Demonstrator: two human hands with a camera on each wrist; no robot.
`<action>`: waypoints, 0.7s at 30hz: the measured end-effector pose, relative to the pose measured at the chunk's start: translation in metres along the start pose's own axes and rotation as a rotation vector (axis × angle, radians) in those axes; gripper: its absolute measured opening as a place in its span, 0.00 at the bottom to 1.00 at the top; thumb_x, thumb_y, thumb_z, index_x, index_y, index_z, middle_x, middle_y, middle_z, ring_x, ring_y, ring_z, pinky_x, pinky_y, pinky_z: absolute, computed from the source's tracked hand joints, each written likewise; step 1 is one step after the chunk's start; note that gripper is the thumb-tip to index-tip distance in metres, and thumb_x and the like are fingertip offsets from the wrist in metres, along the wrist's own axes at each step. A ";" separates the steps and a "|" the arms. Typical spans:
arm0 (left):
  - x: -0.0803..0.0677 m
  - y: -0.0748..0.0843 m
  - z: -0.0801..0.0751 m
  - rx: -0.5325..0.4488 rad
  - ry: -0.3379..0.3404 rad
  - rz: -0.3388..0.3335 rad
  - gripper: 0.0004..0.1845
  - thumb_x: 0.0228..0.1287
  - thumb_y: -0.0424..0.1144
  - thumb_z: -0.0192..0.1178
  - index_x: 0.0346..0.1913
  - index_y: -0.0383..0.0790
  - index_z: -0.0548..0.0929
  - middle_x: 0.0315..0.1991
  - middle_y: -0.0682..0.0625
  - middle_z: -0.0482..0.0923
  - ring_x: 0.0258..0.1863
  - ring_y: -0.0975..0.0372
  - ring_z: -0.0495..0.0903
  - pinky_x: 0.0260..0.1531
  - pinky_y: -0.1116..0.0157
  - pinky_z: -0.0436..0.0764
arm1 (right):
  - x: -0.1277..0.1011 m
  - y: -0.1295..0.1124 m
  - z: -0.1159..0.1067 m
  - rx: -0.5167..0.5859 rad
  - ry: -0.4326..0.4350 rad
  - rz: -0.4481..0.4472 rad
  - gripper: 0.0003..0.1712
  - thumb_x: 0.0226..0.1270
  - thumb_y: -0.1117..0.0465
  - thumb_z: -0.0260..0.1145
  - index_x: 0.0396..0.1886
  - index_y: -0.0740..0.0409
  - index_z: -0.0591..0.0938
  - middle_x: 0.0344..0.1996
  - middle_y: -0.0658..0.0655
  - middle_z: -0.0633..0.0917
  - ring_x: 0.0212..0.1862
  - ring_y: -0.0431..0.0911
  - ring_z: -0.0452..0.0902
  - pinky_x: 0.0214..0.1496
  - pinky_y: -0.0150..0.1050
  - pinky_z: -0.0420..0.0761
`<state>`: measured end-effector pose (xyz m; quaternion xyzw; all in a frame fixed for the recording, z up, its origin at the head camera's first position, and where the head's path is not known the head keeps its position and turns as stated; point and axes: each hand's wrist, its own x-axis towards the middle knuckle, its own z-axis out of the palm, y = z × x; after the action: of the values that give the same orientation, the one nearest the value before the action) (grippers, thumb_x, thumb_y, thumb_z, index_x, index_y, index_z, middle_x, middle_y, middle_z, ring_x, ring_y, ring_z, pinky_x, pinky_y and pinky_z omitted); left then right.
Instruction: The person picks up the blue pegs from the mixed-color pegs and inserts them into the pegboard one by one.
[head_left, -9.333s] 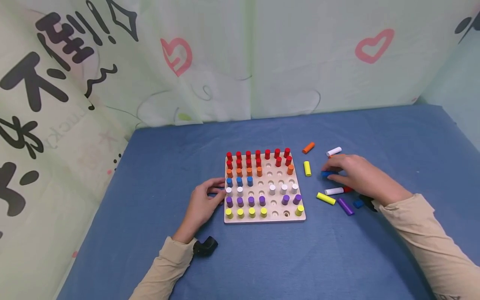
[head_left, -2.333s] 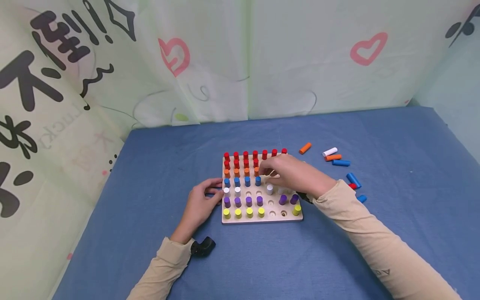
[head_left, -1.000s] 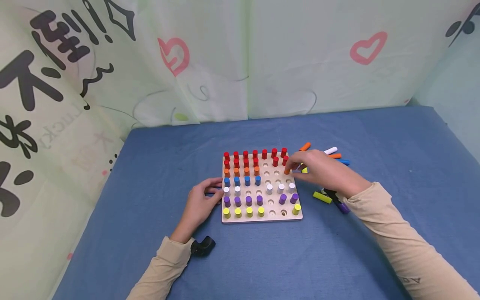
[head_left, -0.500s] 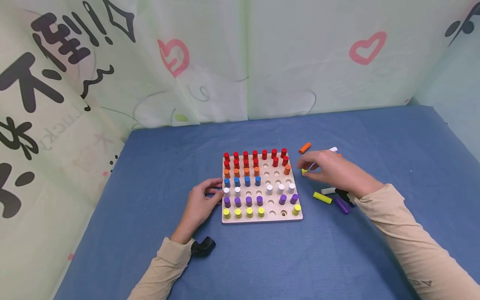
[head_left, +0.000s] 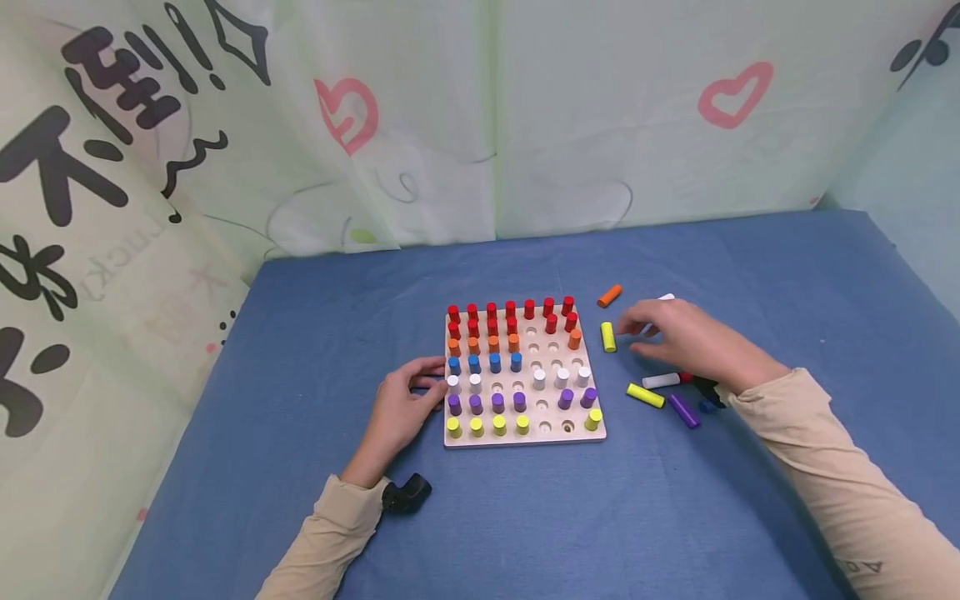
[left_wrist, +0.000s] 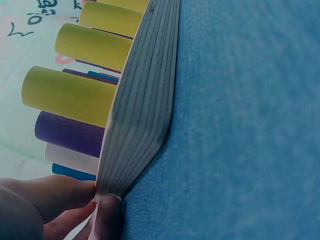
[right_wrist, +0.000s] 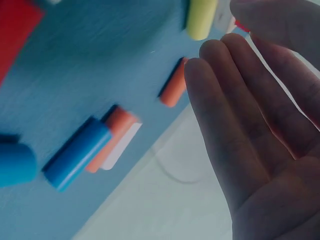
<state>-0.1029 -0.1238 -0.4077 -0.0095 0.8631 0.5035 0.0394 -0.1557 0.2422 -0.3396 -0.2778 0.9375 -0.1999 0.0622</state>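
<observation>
A light wooden pegboard (head_left: 487, 442) bears rows of red, orange, blue, white, purple and yellow pegs, with several bare holes right of the middle. At its left edge, my left hand (head_left: 397, 417) holds the board; in the left wrist view the thumb (left_wrist: 108, 215) and curled fingers meet at its side. My right hand (head_left: 686, 337) hovers to the right of the board with nothing in it. Its fingers (right_wrist: 215, 120) are loosely extended and the thumb stands apart. Beside its fingertips lies a yellow peg (head_left: 608, 337).
Loose pegs lie right of the board: an orange peg (head_left: 610, 296), another yellow peg (head_left: 645, 395), a white peg (head_left: 660, 381) and a purple peg (head_left: 684, 411). The right wrist view shows a blue peg (right_wrist: 77, 152) against an orange one. A printed curtain (head_left: 600, 125) hangs behind the table.
A fourth blue peg has joined the board's blue row since the oldest frame. My right hand has moved right from the board, past the nearer yellow peg. The left hand keeps its place.
</observation>
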 end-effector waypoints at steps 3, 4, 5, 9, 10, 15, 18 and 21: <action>0.000 0.000 0.000 -0.009 -0.003 -0.001 0.18 0.67 0.33 0.63 0.59 0.38 0.81 0.53 0.45 0.83 0.44 0.58 0.83 0.37 0.66 0.85 | -0.003 0.006 0.000 -0.022 0.005 0.001 0.15 0.55 0.72 0.74 0.44 0.61 0.85 0.39 0.55 0.87 0.43 0.50 0.83 0.48 0.51 0.83; 0.000 0.000 0.001 -0.011 -0.003 0.000 0.18 0.67 0.33 0.64 0.59 0.38 0.81 0.52 0.45 0.83 0.44 0.58 0.83 0.37 0.66 0.85 | -0.004 0.007 0.000 -0.027 0.006 0.005 0.15 0.55 0.72 0.74 0.43 0.61 0.85 0.39 0.55 0.87 0.43 0.50 0.83 0.48 0.51 0.83; 0.001 0.000 0.001 -0.014 -0.004 0.000 0.18 0.67 0.33 0.63 0.59 0.38 0.81 0.52 0.45 0.83 0.44 0.58 0.83 0.37 0.66 0.86 | -0.004 0.009 0.000 -0.033 0.006 0.010 0.15 0.55 0.72 0.74 0.44 0.61 0.85 0.39 0.55 0.87 0.43 0.50 0.83 0.48 0.51 0.83; 0.001 0.000 0.001 -0.015 -0.003 -0.009 0.18 0.67 0.33 0.64 0.59 0.38 0.81 0.53 0.44 0.83 0.44 0.57 0.83 0.38 0.65 0.86 | -0.006 0.015 -0.001 -0.046 0.007 0.020 0.16 0.54 0.72 0.74 0.44 0.61 0.85 0.39 0.55 0.86 0.44 0.50 0.82 0.49 0.51 0.83; 0.001 0.000 0.001 -0.013 -0.003 -0.011 0.18 0.67 0.33 0.64 0.59 0.38 0.81 0.53 0.44 0.83 0.44 0.57 0.83 0.38 0.65 0.86 | -0.006 0.016 -0.001 -0.046 0.008 0.018 0.16 0.54 0.72 0.74 0.43 0.62 0.85 0.39 0.55 0.86 0.43 0.50 0.82 0.49 0.51 0.83; 0.000 0.000 0.001 -0.001 -0.002 -0.024 0.19 0.67 0.34 0.64 0.60 0.39 0.81 0.53 0.45 0.82 0.44 0.57 0.83 0.38 0.65 0.86 | -0.007 0.021 -0.001 -0.054 0.016 0.021 0.15 0.54 0.72 0.74 0.42 0.62 0.85 0.40 0.56 0.86 0.43 0.51 0.82 0.49 0.52 0.82; -0.001 0.001 0.001 -0.001 -0.002 -0.029 0.19 0.67 0.34 0.64 0.60 0.39 0.81 0.53 0.46 0.82 0.44 0.58 0.83 0.38 0.66 0.86 | -0.008 0.023 -0.002 -0.059 0.020 0.035 0.15 0.55 0.71 0.74 0.43 0.63 0.85 0.40 0.57 0.85 0.43 0.51 0.82 0.49 0.52 0.83; -0.001 0.002 0.001 -0.001 -0.001 -0.033 0.19 0.67 0.34 0.64 0.60 0.40 0.81 0.53 0.47 0.82 0.44 0.58 0.83 0.38 0.66 0.86 | -0.010 0.025 -0.003 -0.063 0.021 0.052 0.15 0.55 0.71 0.74 0.43 0.63 0.85 0.41 0.58 0.85 0.43 0.52 0.82 0.48 0.53 0.83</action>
<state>-0.1020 -0.1225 -0.4064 -0.0234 0.8624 0.5033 0.0484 -0.1604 0.2678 -0.3464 -0.2533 0.9508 -0.1715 0.0485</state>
